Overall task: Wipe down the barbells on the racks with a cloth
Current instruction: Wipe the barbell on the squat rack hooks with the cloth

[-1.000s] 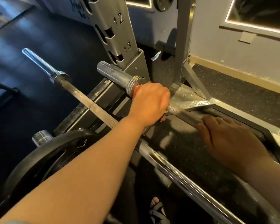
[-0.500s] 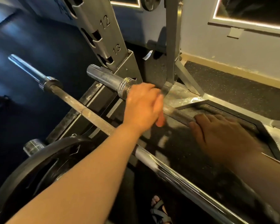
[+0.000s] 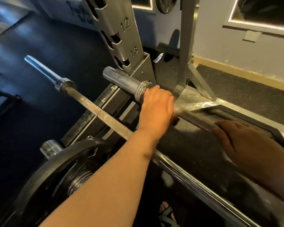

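Head cam: L hand fingers curl round far barbell by collar; shaft runs down-right to R hand, grip unclear.

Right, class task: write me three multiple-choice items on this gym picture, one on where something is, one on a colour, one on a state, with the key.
1. Where is the left-hand grip?
A on the numbered grey upright
B on the shaft of the thick steel barbell, beside its ribbed collar
C on the wall

2. What colour is the round weight plate at lower left?
A black
B red
C yellow

3. The shiny sleeve of the thin rusty-brown barbell is:
A loaded with plates
B wrapped in cloth
C bare

Key:
1 B, the grip wraps the shaft right by the collar.
2 A, the plate is black all over.
3 C, nothing sits on the sleeve.
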`<state>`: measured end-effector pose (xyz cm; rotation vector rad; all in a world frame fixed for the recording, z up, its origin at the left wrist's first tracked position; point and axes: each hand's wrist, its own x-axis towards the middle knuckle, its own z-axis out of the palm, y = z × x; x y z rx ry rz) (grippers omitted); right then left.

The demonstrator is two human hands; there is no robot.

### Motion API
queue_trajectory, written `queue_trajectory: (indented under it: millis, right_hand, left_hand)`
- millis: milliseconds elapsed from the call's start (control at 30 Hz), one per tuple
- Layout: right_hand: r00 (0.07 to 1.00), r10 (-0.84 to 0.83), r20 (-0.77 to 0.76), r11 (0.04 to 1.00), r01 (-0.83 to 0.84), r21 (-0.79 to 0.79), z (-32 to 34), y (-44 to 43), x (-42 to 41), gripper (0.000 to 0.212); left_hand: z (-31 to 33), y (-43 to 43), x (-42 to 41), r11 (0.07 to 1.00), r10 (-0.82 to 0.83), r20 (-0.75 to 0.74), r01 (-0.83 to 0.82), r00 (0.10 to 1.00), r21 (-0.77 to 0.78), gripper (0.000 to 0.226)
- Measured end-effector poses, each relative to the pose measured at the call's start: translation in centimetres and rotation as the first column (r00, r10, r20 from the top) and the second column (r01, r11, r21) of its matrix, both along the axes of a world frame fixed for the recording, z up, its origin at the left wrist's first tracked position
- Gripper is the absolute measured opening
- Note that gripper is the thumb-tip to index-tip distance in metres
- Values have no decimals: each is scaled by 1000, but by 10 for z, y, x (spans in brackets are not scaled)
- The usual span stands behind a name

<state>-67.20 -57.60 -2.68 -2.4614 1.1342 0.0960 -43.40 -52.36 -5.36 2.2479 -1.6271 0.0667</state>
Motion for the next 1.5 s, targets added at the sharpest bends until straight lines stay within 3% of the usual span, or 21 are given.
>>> queue_trajectory:
  millis: [67,100,167,300,400,467,567,633,700,767,833,900,967,1033,1067,1100,1167,1200,1333,1400,1500]
  right_hand:
    - [998,-20,61,999,17,48,-7,-5,-2,65]
    - [996,-22,81,998,17,67,-8,-7,-2,66]
    - [996,-12,92,996,3,90,-9,-9,-3,62]
    - [999,-27,39,996,23,90,-3,-10,-3,66]
    - [999,-27,-45,997,30,66,-5,-11,-2,75]
    - [992,-43,-116,998,47,31,-5,-11,5,72]
    - [982,-62,-178,986,88,140,12,-6,35,64]
    - [994,-67,-92,988,79,132,20,-2,69,47]
    - [995,-92,34,994,90,57,17,-4,105,41]
    - [993,-93,68,992,86,93,2,-12,134,36]
    - [997,-81,-12,988,82,135,-13,-18,146,45]
    - [997,-69,22,990,66,122,-25,-22,144,57]
    - [998,-14,53,1000,12,26,-22,-20,140,55]
    - [987,33,157,992,-14,-121,-24,-20,140,43]
    - [994,20,108,992,-6,-127,-25,-23,143,52]
    - [998,-2,65,992,10,-122,-30,-26,147,65]
    - [995,-73,68,993,79,-88,-32,-27,151,74]
    - [994,-97,55,993,100,-55,-30,-26,151,74]
    - [992,-119,47,993,120,-17,-26,-23,151,78]
    - [990,-130,47,991,132,-36,-25,-22,151,79]
    - [989,-132,64,991,134,-25,-26,-22,150,78]
  left_hand:
    - [16,-15,2,982,169,-109,-158,980,101,17]
    - [26,-25,0,947,179,-124,-137,976,289,9]
    - [39,-32,-14,891,135,-172,-44,976,452,13]
    - [28,-1,-52,939,-159,-69,173,985,297,8]
    - [14,1,-19,962,-233,47,223,971,155,2]
    - [21,-15,-4,926,-235,175,165,956,340,9]
    - [38,-33,-7,864,-133,103,65,986,500,14]
    - [38,-42,-6,847,-103,50,62,993,527,17]
    - [26,-32,-4,901,-62,59,31,996,433,25]
    - [9,-15,3,975,25,127,-52,992,217,31]
    - [6,-12,9,988,75,116,-89,990,127,28]
    - [18,-14,23,985,146,39,-149,989,88,15]
    - [39,-14,40,931,365,-131,-360,922,67,8]
    - [41,-9,66,836,454,-292,-516,842,-188,12]
    - [40,-7,76,765,449,-367,-562,815,-314,24]
    - [34,-8,83,771,419,-402,-553,814,-316,30]
    - [29,-21,78,933,296,-314,-343,902,-108,24]
    - [25,-25,73,966,234,-274,-256,933,-45,17]
    - [22,-11,70,992,86,-266,-107,960,-68,44]
    - [18,-5,89,999,34,-203,-38,979,-20,35]
    - [17,-22,121,995,92,-132,-87,987,40,26]
